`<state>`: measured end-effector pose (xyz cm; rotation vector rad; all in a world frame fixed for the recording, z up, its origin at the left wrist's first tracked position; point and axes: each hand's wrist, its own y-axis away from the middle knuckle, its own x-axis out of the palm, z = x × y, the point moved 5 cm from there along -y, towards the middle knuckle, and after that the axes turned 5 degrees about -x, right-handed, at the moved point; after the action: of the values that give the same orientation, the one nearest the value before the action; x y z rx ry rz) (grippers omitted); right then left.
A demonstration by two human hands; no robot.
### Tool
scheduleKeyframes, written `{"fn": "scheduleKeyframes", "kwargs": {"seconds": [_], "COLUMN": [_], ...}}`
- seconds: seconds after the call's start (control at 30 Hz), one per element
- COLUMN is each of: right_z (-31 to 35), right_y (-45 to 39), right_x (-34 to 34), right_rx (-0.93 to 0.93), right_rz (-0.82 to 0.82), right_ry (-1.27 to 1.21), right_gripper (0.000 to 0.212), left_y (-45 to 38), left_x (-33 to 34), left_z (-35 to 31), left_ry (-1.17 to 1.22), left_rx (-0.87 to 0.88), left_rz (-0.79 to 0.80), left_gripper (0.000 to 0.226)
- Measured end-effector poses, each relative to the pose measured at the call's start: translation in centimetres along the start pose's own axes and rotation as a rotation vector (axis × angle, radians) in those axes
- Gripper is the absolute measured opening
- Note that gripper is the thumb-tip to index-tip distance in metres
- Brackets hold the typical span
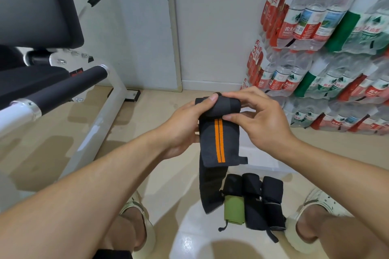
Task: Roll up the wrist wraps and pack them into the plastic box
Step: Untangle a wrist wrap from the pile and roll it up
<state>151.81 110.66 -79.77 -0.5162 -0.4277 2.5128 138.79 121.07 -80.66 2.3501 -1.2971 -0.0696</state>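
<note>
Both forearms reach forward from the bottom of the view, and the two hands meet over the floor. They hold a grey wrist wrap [219, 141] with an orange stripe. Its top end is already wound into a small roll [219, 107]. The left hand [185, 124] is closed on the roll's left end, thumb on top. The right hand [259, 118] is closed on the right end, with its thumb under the roll and its fingers over it. The roll lies sideways, from one hand to the other. The loose part hangs straight down toward the person, so the winding has to go down along it. Both hands look equally near.

Below, three rolled wraps [254, 202] lie side by side, touching, inside a clear plastic box [271, 169] on the floor, and one shows green. The hanging tail reaches down beside them. A sandalled foot [136, 223] stands on each side.
</note>
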Motion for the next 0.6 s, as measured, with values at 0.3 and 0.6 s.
{"fn": "scheduleKeyframes", "kwargs": {"seconds": [0.3, 0.6], "right_z": [-1.4, -1.5], "right_y": [-0.2, 0.3], "right_x": [0.0, 1.3], "right_rx": [0.182, 0.531], "right_rz": [0.100, 0.163], "right_ry": [-0.114, -0.530], "right_gripper": [0.058, 0.041], "left_y": [-0.2, 0.3], "left_x": [-0.9, -1.2], "left_z": [-0.4, -0.8], "left_ry": [0.043, -0.093], "left_rx": [0.051, 0.200], "left_rz": [-0.042, -0.037], "left_gripper": [0.039, 0.038]}}
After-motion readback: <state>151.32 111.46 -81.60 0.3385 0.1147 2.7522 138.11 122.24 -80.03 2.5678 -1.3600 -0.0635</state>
